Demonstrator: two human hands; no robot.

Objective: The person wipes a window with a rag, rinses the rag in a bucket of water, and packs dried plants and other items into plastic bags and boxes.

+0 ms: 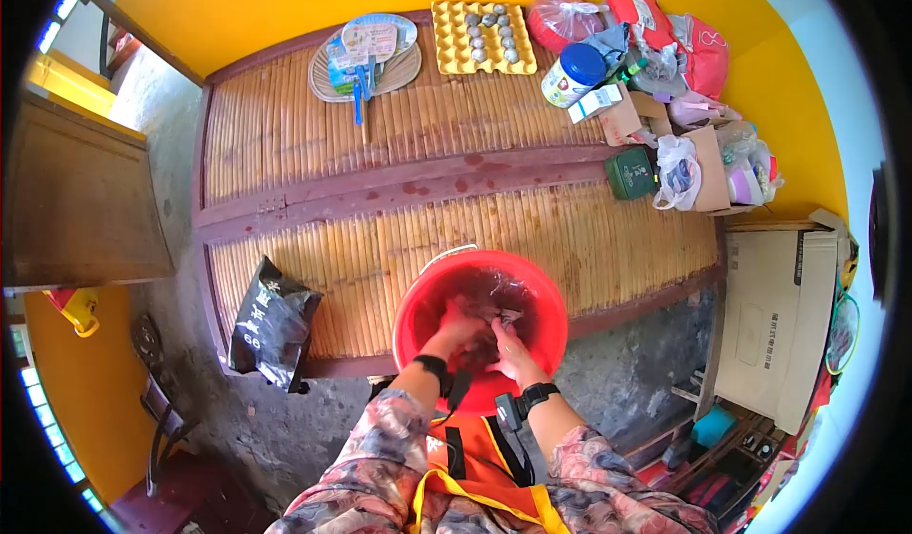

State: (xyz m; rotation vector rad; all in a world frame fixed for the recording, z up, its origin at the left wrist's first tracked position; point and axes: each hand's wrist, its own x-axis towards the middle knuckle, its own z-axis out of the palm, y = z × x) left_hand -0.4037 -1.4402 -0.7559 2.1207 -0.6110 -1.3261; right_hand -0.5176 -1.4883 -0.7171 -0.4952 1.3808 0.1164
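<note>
A red bucket (554, 334) stands at the front edge of the bamboo-slat platform (361, 277), with dark contents inside that I cannot make out clearly. Both hands reach down into it. My left hand (460, 329) is at the left inside the bucket, blurred, its fingers partly hidden. My right hand (513, 352) is at the right, its fingers bent towards a small dark item in the middle. Bands with small devices sit on both wrists.
A black plastic bag (273, 323) lies left of the bucket. Fans (366, 64), a yellow egg tray (484, 40) with several eggs, a blue-lidded tub (574, 73) and a green tin (630, 173) lie farther back. A large carton (774, 320) stands at right.
</note>
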